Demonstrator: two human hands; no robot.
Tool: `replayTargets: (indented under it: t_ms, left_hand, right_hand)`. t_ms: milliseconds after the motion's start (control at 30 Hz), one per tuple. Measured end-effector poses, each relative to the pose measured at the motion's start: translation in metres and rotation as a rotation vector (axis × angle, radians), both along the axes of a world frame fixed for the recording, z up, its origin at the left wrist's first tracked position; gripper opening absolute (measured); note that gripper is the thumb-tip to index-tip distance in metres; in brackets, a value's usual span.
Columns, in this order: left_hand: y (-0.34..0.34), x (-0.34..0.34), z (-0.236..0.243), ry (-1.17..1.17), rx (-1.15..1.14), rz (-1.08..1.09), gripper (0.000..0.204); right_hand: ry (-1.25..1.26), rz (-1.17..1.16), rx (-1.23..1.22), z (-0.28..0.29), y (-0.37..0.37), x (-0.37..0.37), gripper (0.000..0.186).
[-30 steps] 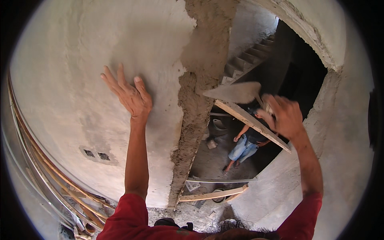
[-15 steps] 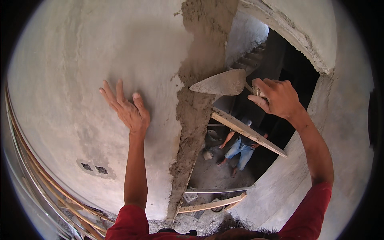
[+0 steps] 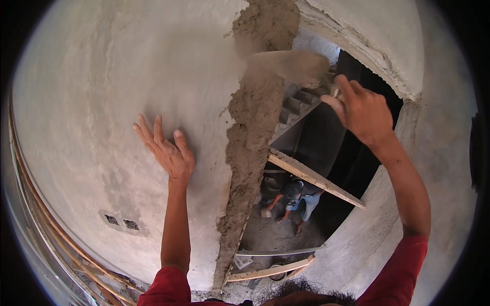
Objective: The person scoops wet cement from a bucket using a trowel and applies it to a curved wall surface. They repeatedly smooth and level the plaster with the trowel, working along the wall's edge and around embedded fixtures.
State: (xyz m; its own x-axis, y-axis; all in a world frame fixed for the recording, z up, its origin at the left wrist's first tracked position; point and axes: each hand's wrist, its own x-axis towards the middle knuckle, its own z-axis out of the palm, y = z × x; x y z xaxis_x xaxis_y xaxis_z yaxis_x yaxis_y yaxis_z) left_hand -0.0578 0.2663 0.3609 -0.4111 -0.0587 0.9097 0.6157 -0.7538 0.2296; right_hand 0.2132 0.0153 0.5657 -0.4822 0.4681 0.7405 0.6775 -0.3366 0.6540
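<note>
My right hand is closed round the handle of a trowel, raised high beside the doorway. Motion smears the blade, which lies across the upper part of a strip of wet mortar. Whether the blade touches the mortar I cannot tell. That dark, rough strip runs down the edge of the pale plastered wall. Against this wall, left of the strip, my left hand is spread with its fingers apart and holds nothing.
A wooden plank slants across the doorway, and another board lies lower down. Beyond the opening a co-worker bends toward the floor near concrete stairs. Two socket holes sit low in the wall; long poles curve at left.
The trowel has moved upward along the mortar strip, with my right hand slightly higher. My left hand stays on the wall. Behind the opening, the co-worker has bent down.
</note>
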Motion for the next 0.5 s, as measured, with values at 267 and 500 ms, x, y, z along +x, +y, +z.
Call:
replayTargets:
  t_ms: [267, 500]
  left_hand:
    - [0.003, 0.001, -0.002, 0.002, -0.001, 0.012, 0.051]
    - [0.001, 0.000, 0.000, -0.019, 0.000, -0.014, 0.050]
  right_hand:
    - [0.028, -0.054, 0.032, 0.014, 0.055, -0.019, 0.044]
    - [0.008, 0.043, 0.012, 0.066, 0.072, 0.007, 0.048]
